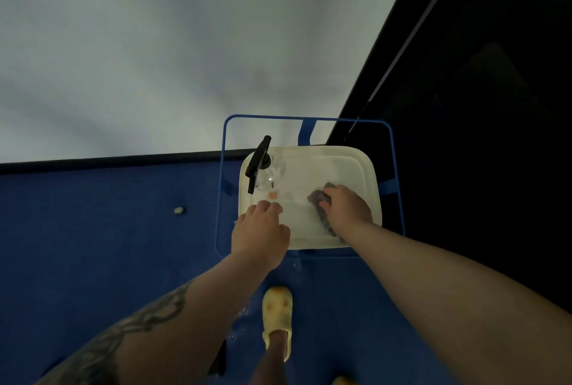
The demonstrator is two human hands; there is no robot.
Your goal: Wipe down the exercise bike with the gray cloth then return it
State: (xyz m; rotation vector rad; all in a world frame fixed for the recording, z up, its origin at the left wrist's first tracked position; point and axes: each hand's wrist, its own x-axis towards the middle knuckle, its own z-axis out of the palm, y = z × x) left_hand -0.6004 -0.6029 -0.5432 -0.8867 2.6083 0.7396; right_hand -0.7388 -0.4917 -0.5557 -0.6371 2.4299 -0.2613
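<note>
Gray cloth (320, 199): bunched on the white tray (346, 164), toward its 4 o'clock side; part of it trails back under my right wrist.
Right hand (346, 203): on top of the cloth, fingers curled over it and gripping it against the tray.
Left hand (261, 231): at the tray's 7 o'clock corner, fingers bent down onto the rim; I cannot tell whether they pinch the edge or only rest there.
Spray bottle (263, 168): clear body, black trigger head, upright at the tray's 10 o'clock corner, well apart from the cloth.
Orange spot (273, 195): small, on the tray just at 6 o'clock from the bottle; too blurred to identify.
Tray support: blue wire frame (221, 180) runs around the tray.
Floor (93, 230): blue; my yellow shoe (277, 316) at 6 o'clock from the tray.
Exercise bike: I cannot make it out; dark area at 2 o'clock.
</note>
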